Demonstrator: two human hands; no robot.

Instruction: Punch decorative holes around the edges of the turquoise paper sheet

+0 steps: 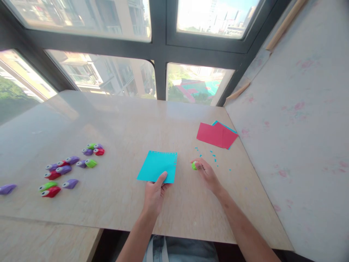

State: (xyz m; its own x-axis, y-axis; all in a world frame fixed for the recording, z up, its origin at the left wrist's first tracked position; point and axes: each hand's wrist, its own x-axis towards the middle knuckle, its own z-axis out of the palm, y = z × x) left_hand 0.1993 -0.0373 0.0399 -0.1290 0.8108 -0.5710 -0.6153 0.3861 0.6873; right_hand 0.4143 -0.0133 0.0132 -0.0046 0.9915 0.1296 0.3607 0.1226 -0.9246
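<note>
My left hand (pixel 156 194) grips the near edge of a turquoise sheet of paper (pixel 158 165), thumb on top and fingers underneath. Small notches run along the sheet's far and right edges. To the right of the paper, my right hand (pixel 207 175) is closed around a small green paper punch (pixel 194 165), mostly hidden by the fingers. It is held apart from the paper. Tiny turquoise paper bits (pixel 214 155) lie scattered on the table beyond and beside this hand.
Red sheets (pixel 209 134) overlap turquoise ones at the back right, near the floral wall (pixel 300 127). On the left lie several purple, red and green punches with white eyes (pixel 63 169). A dark-framed window (pixel 160 51) borders the marble-patterned table (pixel 122 120).
</note>
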